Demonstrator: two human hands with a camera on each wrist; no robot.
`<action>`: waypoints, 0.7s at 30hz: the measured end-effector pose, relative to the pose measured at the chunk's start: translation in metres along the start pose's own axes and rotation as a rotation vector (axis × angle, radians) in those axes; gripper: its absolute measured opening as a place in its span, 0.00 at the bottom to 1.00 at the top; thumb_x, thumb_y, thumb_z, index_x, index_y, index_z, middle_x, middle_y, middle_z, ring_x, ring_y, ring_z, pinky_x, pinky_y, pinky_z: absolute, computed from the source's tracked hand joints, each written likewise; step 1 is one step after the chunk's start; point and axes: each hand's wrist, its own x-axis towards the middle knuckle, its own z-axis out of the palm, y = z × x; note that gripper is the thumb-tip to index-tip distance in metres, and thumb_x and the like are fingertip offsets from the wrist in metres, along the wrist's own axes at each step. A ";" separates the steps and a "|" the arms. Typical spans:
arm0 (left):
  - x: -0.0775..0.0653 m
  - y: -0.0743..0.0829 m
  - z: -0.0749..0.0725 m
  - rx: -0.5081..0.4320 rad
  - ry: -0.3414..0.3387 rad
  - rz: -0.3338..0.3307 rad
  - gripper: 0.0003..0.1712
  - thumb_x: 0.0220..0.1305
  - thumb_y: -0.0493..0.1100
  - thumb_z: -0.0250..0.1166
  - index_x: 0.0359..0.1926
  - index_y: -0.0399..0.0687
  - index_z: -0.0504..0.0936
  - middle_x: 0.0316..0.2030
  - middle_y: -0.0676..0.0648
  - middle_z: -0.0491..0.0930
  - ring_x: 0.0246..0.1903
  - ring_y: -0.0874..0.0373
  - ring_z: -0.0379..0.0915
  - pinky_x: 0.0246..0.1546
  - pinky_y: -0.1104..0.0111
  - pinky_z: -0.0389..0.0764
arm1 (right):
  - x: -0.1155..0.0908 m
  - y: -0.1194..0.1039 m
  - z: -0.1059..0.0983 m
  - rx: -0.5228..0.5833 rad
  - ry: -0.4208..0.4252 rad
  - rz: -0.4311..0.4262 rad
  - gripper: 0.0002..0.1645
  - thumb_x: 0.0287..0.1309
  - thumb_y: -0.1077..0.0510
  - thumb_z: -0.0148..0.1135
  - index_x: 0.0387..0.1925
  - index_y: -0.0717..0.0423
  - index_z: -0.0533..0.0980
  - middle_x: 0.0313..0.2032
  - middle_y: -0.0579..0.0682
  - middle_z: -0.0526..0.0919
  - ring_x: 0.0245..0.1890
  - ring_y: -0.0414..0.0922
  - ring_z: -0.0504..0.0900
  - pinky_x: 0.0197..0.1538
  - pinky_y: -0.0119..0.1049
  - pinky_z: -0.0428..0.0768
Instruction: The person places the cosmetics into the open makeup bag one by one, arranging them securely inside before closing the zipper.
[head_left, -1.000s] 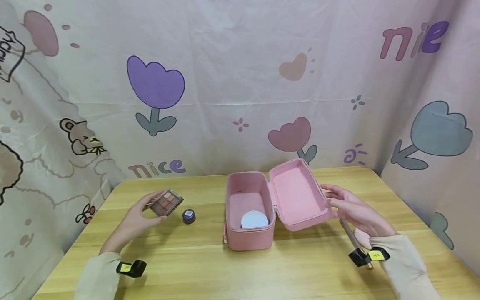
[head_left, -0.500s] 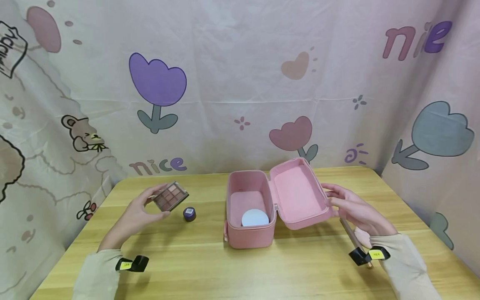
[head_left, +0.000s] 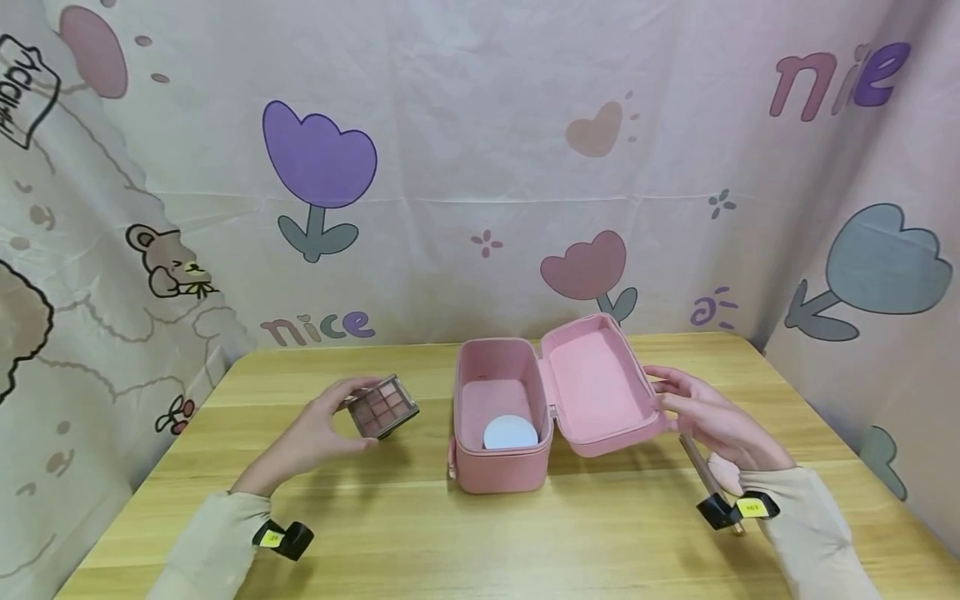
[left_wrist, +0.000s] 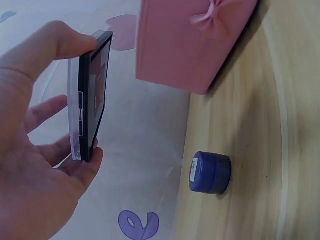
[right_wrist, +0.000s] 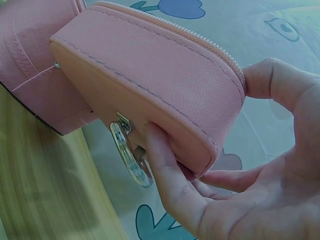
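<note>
My left hand (head_left: 315, 437) pinches an eyeshadow palette (head_left: 384, 407) by its edges, above the table left of the pink cosmetic case (head_left: 501, 475). In the left wrist view, a small purple-blue jar (left_wrist: 210, 173) stands on the table below the palette; the head view mostly hides it behind the palette. The case lies open, with a white round item (head_left: 510, 433) inside at its near end. My right hand (head_left: 716, 425) grips the outer edge of the tilted lid (head_left: 600, 383). A metal handle (right_wrist: 130, 155) shows on the lid's outside, by the fingers.
Under the right forearm lie a brown stick-like item (head_left: 702, 465) and a pale pink item (head_left: 724, 473), both partly covered. A printed curtain (head_left: 435, 150) hangs behind the wooden table (head_left: 480, 550). The case's side carries a pink bow (left_wrist: 215, 19).
My left hand has carried the palette rightward, over the jar and closer to the case. The right hand keeps its hold on the lid, which stays put.
</note>
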 end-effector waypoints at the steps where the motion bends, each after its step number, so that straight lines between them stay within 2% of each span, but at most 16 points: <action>1: 0.000 0.001 0.001 0.006 -0.006 -0.001 0.44 0.45 0.34 0.76 0.65 0.43 0.68 0.59 0.38 0.69 0.56 0.40 0.65 0.58 0.42 0.64 | 0.000 0.000 0.000 -0.003 0.002 0.003 0.43 0.62 0.68 0.47 0.70 0.75 0.37 0.50 0.54 0.69 0.46 0.41 0.76 0.46 0.38 0.80; 4: 0.000 0.006 0.003 0.004 -0.024 0.000 0.44 0.45 0.34 0.75 0.66 0.42 0.68 0.60 0.37 0.68 0.54 0.40 0.66 0.57 0.41 0.65 | 0.000 0.000 0.000 -0.013 0.000 0.006 0.43 0.63 0.67 0.48 0.70 0.75 0.37 0.51 0.56 0.69 0.46 0.41 0.76 0.46 0.38 0.80; 8: 0.000 0.017 0.005 -0.009 -0.042 0.045 0.45 0.46 0.35 0.76 0.66 0.40 0.67 0.60 0.36 0.69 0.54 0.41 0.67 0.56 0.41 0.66 | 0.000 0.000 0.000 -0.018 -0.001 0.005 0.43 0.63 0.66 0.49 0.70 0.75 0.38 0.53 0.58 0.67 0.47 0.41 0.76 0.47 0.40 0.80; 11: 0.001 0.023 0.007 -0.015 -0.051 0.097 0.48 0.46 0.34 0.76 0.68 0.39 0.64 0.60 0.37 0.70 0.54 0.42 0.67 0.57 0.44 0.67 | 0.000 0.000 0.000 -0.019 0.001 0.007 0.43 0.64 0.65 0.49 0.70 0.75 0.38 0.54 0.58 0.67 0.47 0.41 0.76 0.47 0.41 0.80; 14: 0.002 0.027 0.008 -0.018 -0.053 0.132 0.51 0.45 0.33 0.76 0.70 0.40 0.60 0.60 0.38 0.70 0.55 0.43 0.67 0.58 0.51 0.68 | 0.001 -0.001 0.000 -0.018 -0.003 0.004 0.43 0.64 0.65 0.49 0.70 0.75 0.38 0.54 0.58 0.67 0.47 0.41 0.76 0.47 0.41 0.80; 18: 0.004 0.028 0.008 -0.014 -0.045 0.139 0.53 0.45 0.33 0.76 0.71 0.42 0.58 0.60 0.39 0.71 0.55 0.44 0.68 0.59 0.57 0.69 | 0.000 -0.001 0.000 -0.018 -0.004 0.005 0.43 0.65 0.65 0.49 0.70 0.75 0.38 0.53 0.56 0.68 0.47 0.41 0.76 0.47 0.40 0.80; 21: 0.005 0.029 0.008 -0.010 -0.035 0.135 0.53 0.44 0.33 0.76 0.71 0.42 0.58 0.59 0.39 0.72 0.55 0.44 0.69 0.58 0.53 0.69 | 0.000 -0.001 0.000 -0.022 -0.002 0.006 0.43 0.65 0.65 0.49 0.70 0.75 0.38 0.53 0.55 0.68 0.47 0.41 0.77 0.47 0.39 0.80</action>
